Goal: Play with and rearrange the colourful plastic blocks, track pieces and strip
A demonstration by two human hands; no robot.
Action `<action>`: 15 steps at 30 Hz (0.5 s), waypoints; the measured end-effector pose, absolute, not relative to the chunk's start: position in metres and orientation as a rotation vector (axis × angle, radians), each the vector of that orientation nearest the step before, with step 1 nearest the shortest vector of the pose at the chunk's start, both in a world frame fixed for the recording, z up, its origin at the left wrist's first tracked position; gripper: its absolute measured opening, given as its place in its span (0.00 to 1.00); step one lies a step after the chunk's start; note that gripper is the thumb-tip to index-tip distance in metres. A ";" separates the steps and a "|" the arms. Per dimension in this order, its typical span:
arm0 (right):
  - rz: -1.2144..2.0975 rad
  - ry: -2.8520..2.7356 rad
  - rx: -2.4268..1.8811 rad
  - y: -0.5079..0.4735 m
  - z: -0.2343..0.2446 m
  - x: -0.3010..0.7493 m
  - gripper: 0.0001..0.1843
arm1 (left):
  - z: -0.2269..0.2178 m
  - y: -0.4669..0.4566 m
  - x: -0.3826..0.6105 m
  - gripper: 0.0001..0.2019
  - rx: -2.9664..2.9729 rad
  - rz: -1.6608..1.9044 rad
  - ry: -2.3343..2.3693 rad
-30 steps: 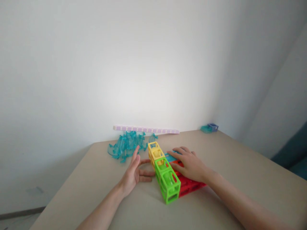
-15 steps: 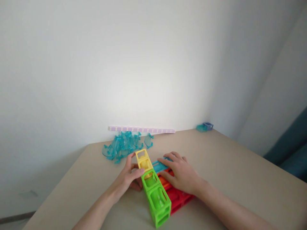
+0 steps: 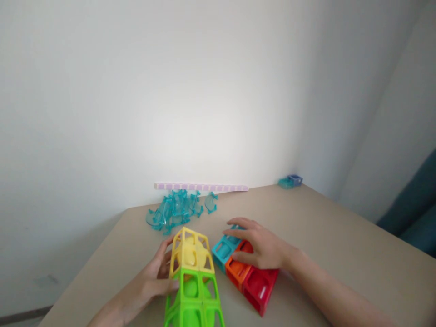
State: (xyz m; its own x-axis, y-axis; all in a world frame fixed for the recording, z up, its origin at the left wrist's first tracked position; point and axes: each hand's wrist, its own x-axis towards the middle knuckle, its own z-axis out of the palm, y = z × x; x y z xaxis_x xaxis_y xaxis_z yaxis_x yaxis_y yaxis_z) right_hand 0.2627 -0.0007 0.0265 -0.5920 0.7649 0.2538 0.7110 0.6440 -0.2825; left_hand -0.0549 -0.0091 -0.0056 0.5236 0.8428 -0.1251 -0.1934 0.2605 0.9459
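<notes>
My left hand point(image 3: 155, 278) grips the left side of a yellow and green stack of open-framed plastic blocks point(image 3: 192, 272), with rounded shapes inside the frames. Its thumb lies along the green part; the other fingers are partly hidden behind the yellow end. To the right, my right hand point(image 3: 260, 245) rests over a second group of open-framed blocks point(image 3: 238, 265), coloured light blue, orange and red. Its fingers curl over the light blue end and the thumb touches the orange part. A gap separates the two block groups.
A heap of clear teal curved plastic pieces point(image 3: 177, 209) lies near the wall, with one teal piece point(image 3: 210, 202) beside it. Behind runs a lilac and white strip point(image 3: 200, 187). At the far right corner sit a dark blue block point(image 3: 295, 180) and another teal piece point(image 3: 285, 183).
The yellow and green blocks have come apart from the blue, orange and red ones. My left hand has moved them left and nearer and turned them; the right-hand group has turned too.
</notes>
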 end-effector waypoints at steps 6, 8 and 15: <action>0.155 -2.358 -1.671 -0.005 0.030 0.280 0.47 | -0.009 -0.029 -0.083 0.37 1.376 0.744 0.862; 0.307 -2.352 -1.677 -0.003 0.031 0.283 0.49 | -0.007 -0.035 -0.089 0.30 1.489 0.674 0.971; 0.276 -2.537 -1.338 0.007 0.032 0.274 0.39 | -0.006 -0.061 -0.094 0.24 2.063 0.869 1.403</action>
